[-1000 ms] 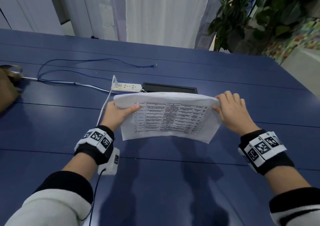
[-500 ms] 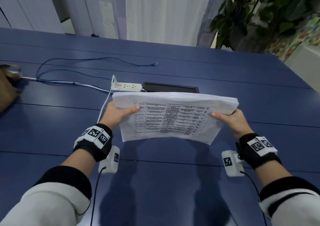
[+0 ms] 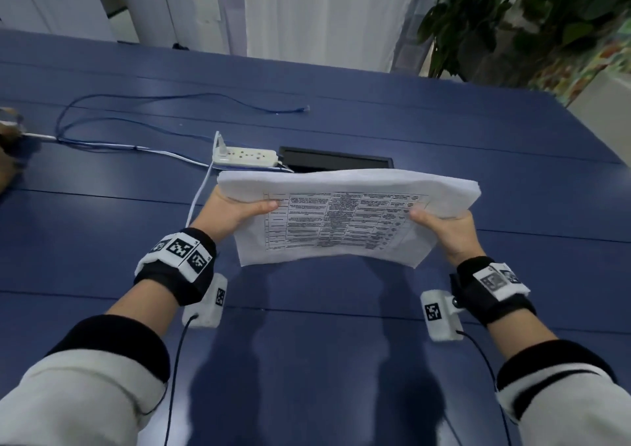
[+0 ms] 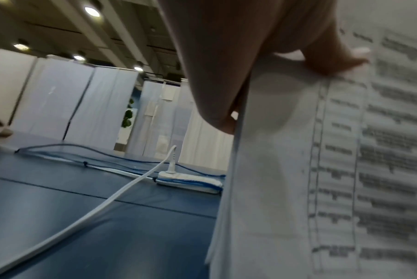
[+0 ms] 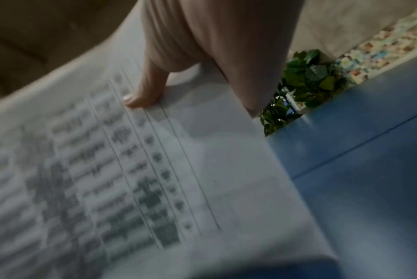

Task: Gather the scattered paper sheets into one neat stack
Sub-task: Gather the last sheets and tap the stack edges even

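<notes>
A stack of white paper sheets [image 3: 341, 213] printed with a table is held up above the blue table [image 3: 307, 360], its top edge tipped away from me. My left hand [image 3: 235, 211] grips the stack's left edge, thumb on the printed face. My right hand [image 3: 444, 223] grips the right edge the same way, thumb on top and fingers hidden behind. The left wrist view shows the paper stack [image 4: 334, 169] close up under the left thumb [image 4: 331, 56]. The right wrist view shows the paper stack [image 5: 130, 169] under the right thumb [image 5: 145, 90].
A white power strip [image 3: 244, 156] with white and blue cables [image 3: 136, 145] lies beyond the stack, beside a black cable hatch [image 3: 336, 164] in the table. A brown object [image 3: 6, 152] sits at the far left edge. A potted plant [image 3: 512, 18] stands past the table's right far corner.
My right hand has shifted from lying over the stack's right top corner to gripping the right edge from below with the thumb on top. The stack's right side has flattened out and straightened.
</notes>
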Motion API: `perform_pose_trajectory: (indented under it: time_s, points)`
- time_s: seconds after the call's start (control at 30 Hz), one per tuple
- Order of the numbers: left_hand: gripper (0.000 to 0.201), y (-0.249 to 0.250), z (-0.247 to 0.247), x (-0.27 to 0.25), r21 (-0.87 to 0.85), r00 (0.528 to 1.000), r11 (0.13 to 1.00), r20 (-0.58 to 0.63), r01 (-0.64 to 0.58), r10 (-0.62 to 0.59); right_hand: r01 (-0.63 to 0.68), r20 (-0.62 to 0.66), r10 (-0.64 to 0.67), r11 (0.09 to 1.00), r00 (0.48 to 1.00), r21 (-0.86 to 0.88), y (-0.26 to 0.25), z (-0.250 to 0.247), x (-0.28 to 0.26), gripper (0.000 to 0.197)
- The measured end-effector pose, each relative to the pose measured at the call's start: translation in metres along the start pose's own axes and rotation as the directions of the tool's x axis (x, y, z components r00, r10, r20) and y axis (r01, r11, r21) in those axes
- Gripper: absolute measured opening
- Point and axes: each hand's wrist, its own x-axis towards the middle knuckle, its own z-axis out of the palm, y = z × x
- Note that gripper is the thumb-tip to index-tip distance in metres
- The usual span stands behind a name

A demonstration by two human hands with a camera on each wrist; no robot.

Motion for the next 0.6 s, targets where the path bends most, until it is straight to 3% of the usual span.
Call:
perform_pose_trajectory:
  time_s: [0.17, 0.37, 0.47, 0.6]
  points:
    - [0.037, -0.026, -0.002, 0.001, -0.020, 0.996, 0.998, -0.052, 0.066, -0.067, -0.073, 0.045, 0.074, 0.997, 0.996, -0.016, 0.028, -0.004, -0.004, 0.037]
    - [0.040, -0.053, -0.001, 0.000, 0.036, 0.992, 0.991, -0.004, 0.129, -0.129, -0.144, 0.071, 0.143, 0.990, 0.987, 0.013, 0.044, -0.006, 0.003, 0.049]
    - [0.038, -0.057, 0.001, 0.001, 0.036, 0.990, 0.990, -0.040, 0.134, -0.132, -0.135, 0.053, 0.138, 0.990, 0.989, -0.050, 0.042, -0.003, 0.006, 0.040]
    - [0.038, -0.042, -0.005, 0.016, 0.131, 0.991, 0.983, 0.011, 0.128, -0.130, -0.165, 0.063, 0.175, 0.976, 0.983, -0.141, 0.022, -0.001, 0.025, 0.038]
